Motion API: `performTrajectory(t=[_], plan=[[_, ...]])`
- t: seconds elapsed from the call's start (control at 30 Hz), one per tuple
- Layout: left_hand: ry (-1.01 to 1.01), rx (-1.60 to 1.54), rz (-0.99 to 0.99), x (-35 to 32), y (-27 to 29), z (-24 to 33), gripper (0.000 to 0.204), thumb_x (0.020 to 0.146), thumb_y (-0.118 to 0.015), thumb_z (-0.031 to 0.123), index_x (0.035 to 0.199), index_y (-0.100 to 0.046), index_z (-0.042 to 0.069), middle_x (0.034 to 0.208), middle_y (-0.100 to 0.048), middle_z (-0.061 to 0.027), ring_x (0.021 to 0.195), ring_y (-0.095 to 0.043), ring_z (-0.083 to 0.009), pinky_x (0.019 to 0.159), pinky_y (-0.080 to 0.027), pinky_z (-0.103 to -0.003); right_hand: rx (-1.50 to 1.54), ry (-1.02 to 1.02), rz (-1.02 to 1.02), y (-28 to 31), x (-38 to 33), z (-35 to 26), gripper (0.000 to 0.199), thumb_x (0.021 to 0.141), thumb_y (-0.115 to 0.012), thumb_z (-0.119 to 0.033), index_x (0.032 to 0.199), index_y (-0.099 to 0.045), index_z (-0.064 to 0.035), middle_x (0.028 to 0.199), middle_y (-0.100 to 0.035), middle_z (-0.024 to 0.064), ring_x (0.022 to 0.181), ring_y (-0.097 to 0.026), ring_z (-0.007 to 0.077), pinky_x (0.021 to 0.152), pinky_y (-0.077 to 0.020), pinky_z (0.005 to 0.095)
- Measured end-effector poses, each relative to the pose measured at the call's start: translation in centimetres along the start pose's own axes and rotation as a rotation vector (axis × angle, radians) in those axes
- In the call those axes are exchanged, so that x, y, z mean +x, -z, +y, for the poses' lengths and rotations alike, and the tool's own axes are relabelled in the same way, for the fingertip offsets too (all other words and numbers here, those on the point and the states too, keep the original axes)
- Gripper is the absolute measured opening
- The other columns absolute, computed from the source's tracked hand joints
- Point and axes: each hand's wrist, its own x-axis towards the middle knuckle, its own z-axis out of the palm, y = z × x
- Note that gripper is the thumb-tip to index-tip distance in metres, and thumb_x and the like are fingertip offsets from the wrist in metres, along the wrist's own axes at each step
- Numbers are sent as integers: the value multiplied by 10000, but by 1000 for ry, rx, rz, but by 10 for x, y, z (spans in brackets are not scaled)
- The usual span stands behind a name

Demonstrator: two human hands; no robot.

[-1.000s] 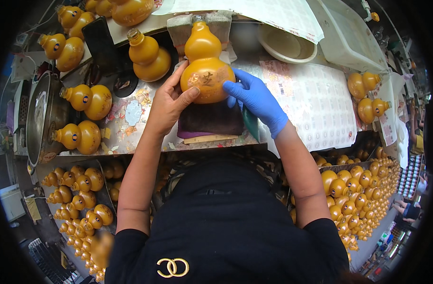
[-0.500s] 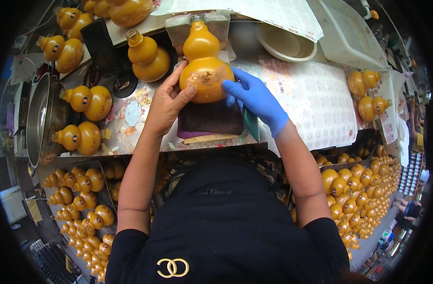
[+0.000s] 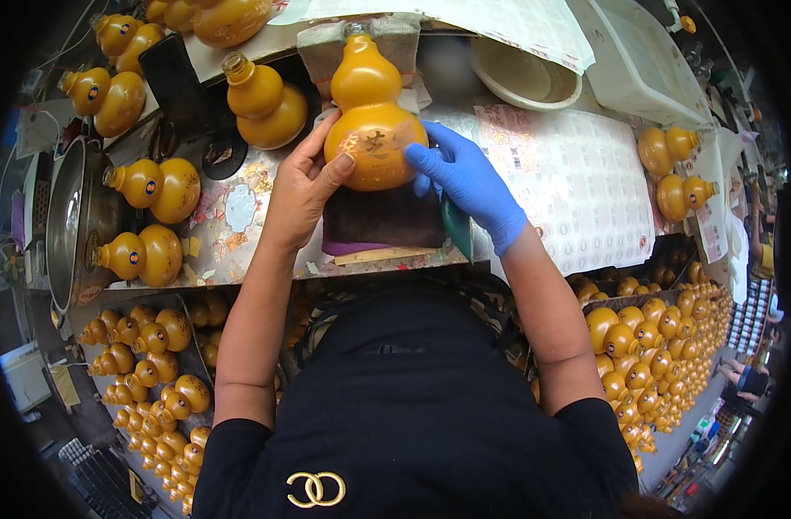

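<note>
A yellow gourd-shaped bottle [image 3: 367, 82] lies between my hands, its clear glass neck pointing away from me onto a folded grey cloth [image 3: 319, 50]. Dark and gold markings show on its wide lower bulb. My bare left hand [image 3: 305, 186] grips the bulb's left side, thumb on the front. My right hand [image 3: 469, 177], in a blue glove, holds the right side with its thumb against the bulb; some of its fingers are hidden behind. Below the bottle is a dark pad [image 3: 382, 223] with purple cloth and a wooden strip under it. A green piece [image 3: 455, 227] hangs beside my gloved hand.
Another gourd bottle [image 3: 261, 102] stands left of the pad, with more at the table's left and right ends. Printed label sheets [image 3: 577, 190] cover the right side. Behind are a round bowl [image 3: 529, 78] and a plastic tub [image 3: 642, 60]. Many bottles [image 3: 646, 346] fill the floor on both sides.
The bottle has turned slightly between my hands, so the dark marking on its bulb shows more squarely. Both hands keep their hold in nearly the same place.
</note>
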Motion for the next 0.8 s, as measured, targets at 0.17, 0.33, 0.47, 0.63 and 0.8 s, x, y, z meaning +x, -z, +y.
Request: performTrajectory(t=[0.17, 0.33, 0.47, 0.63, 0.8], plan=[[-32, 59, -14, 2, 2, -5, 780, 878, -693, 337, 1442, -315, -48, 1420, -429, -141, 1297, -426, -193, 1086, -323, -307, 105, 5, 62, 1, 1, 9, 591, 890, -643, -428, 1299, -537, -14, 689, -582, -7, 591, -527, 59, 605, -427, 199], [-28, 0, -27, 1, 4, -8, 762, 923, -615, 394, 1467, -277, -20, 1426, -416, -139, 1322, -389, -197, 1099, -287, -306, 893, -165, 269, 13, -25, 12, 289, 955, -520, -265, 1152, -588, -66, 845, -598, 34, 699, -555, 138, 672, -500, 291], [-35, 141, -15, -3, -6, -3, 771, 932, -600, 400, 1485, -239, 2, 1437, -395, -142, 1325, -383, -197, 1100, -280, -303, 534, 146, 329, -27, -50, -2, 249, 926, -579, -197, 1124, -557, -48, 983, -612, 55, 897, -589, 137, 806, -486, 259], [-60, 51, -3, -2, -5, -7, 805, 923, -610, 407, 1489, -209, -2, 1456, -363, -150, 1335, -374, -208, 1099, -289, -313, 230, 438, 339, -54, -48, 1, 193, 918, -561, -153, 1061, -548, -24, 969, -590, 68, 895, -574, 125, 837, -476, 257], [-47, 159, -22, -4, -5, 2, 854, 880, -679, 378, 1477, -220, -24, 1448, -370, -156, 1332, -383, -226, 1094, -311, -339, 209, 99, 284, 3, -30, 8, 297, 927, -547, -296, 1064, -580, -35, 689, -533, -3, 608, -513, 84, 587, -440, 223]])
